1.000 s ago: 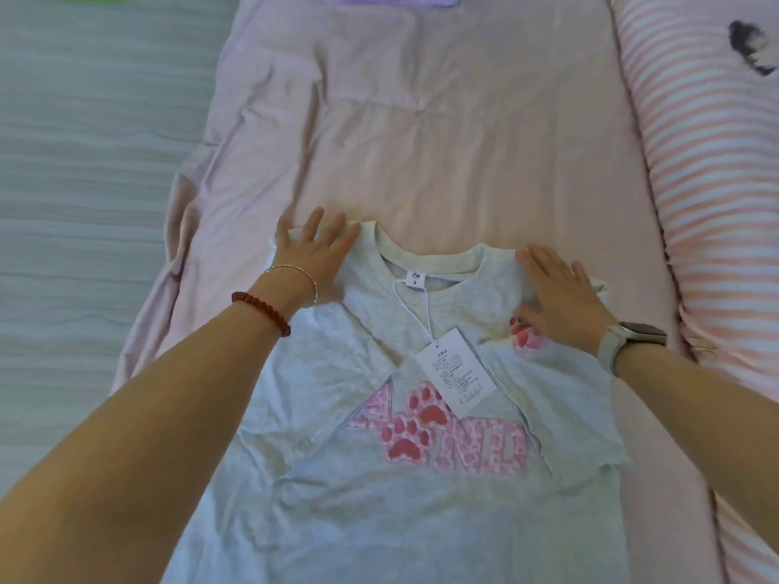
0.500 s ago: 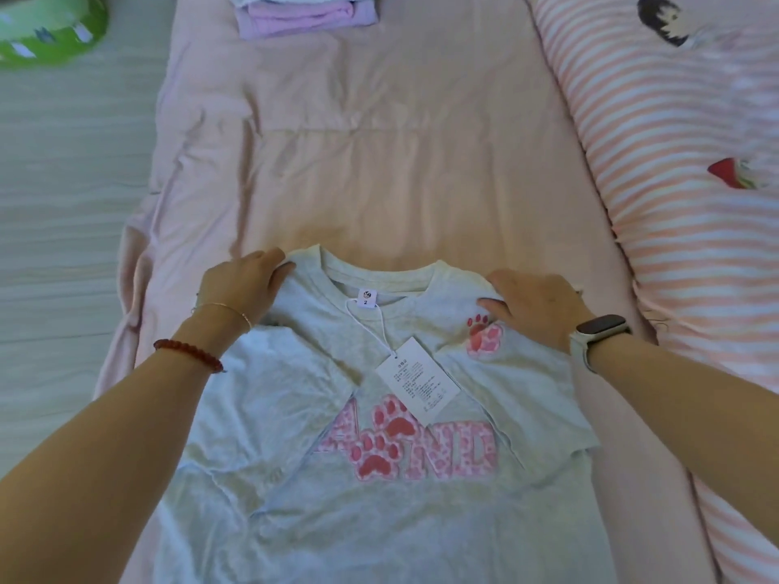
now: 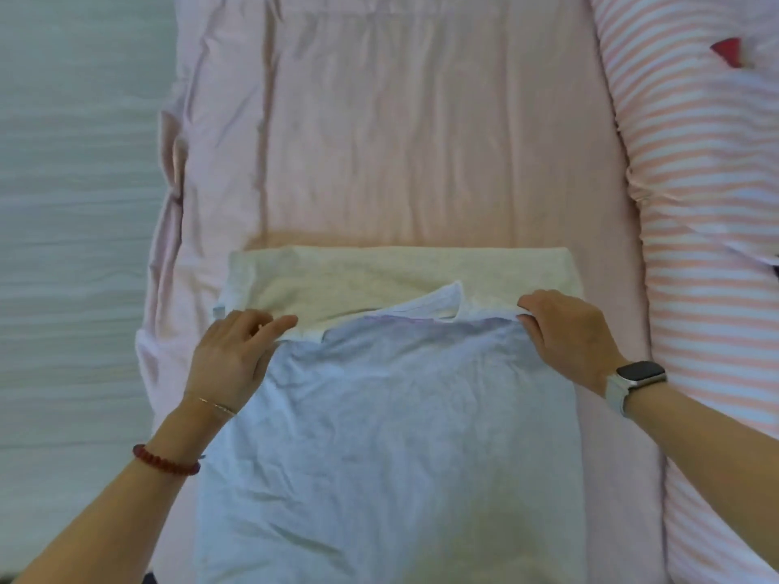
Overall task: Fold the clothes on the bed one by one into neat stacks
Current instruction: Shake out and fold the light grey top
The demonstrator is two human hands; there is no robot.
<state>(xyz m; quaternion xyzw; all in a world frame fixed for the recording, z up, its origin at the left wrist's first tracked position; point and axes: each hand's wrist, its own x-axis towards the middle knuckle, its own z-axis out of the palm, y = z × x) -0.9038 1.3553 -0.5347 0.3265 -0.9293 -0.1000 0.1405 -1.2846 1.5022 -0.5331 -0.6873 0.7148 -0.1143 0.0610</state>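
A light grey T-shirt [image 3: 392,436] lies on the pink bed sheet [image 3: 400,141] in front of me. Its far end is turned over toward me into a band [image 3: 379,276] across the shirt's width. A white paper tag [image 3: 425,307] pokes out from under that band's near edge. The pink print is hidden. My left hand [image 3: 236,351] pinches the band's near edge at its left end, index finger stretched along it. At the right end of that edge, my right hand [image 3: 569,330], with a smartwatch on its wrist, grips with curled fingers.
A pink-and-white striped duvet [image 3: 708,204] runs along the right side of the bed. The pale wooden floor [image 3: 76,204] lies beyond the bed's left edge. Bare sheet stretches beyond the shirt toward the far end.
Both hands gripped the shirt's shoulders and pulled the collar end over toward me, folding it onto the body. The print and collar are now covered. The view dropped; the far stack left the frame.
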